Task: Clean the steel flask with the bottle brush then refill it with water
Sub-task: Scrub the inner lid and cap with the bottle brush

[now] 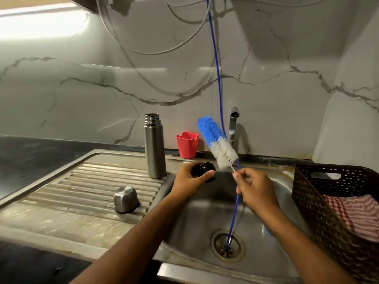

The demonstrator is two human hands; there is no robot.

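Over the steel sink point(264, 238), both hands work above the basin. The right hand point(254, 188) has its grip closed in a pinch around the thin wire stem of the bottle brush point(217, 141), just below the bristles. The brush tilts up and to the left, its white bristles nearest the fingers and its blue bristles at the tip, close to the tap point(233, 121) on the marble wall. The left hand point(189, 178) curls its fingers around a small black stopper point(207, 168), holding it above the basin's left edge.

On the ribbed draining board point(98, 181) to the left, the steel flask point(154, 146) stands upright and uncapped, its threaded mouth open, just beside the basin rim. Nearer the camera, the flask's steel cup lid point(126, 199) rests upside down on the ribs, well apart from the flask. A red plastic cup point(187, 144) sits at the back ledge between flask and tap. A thin blue hose point(217, 74) hangs down from above, passes behind the brush and right hand, and ends at the drain point(227, 244). At the right, a dark woven basket point(320, 201) holds a red-and-white checked cloth point(354, 214).
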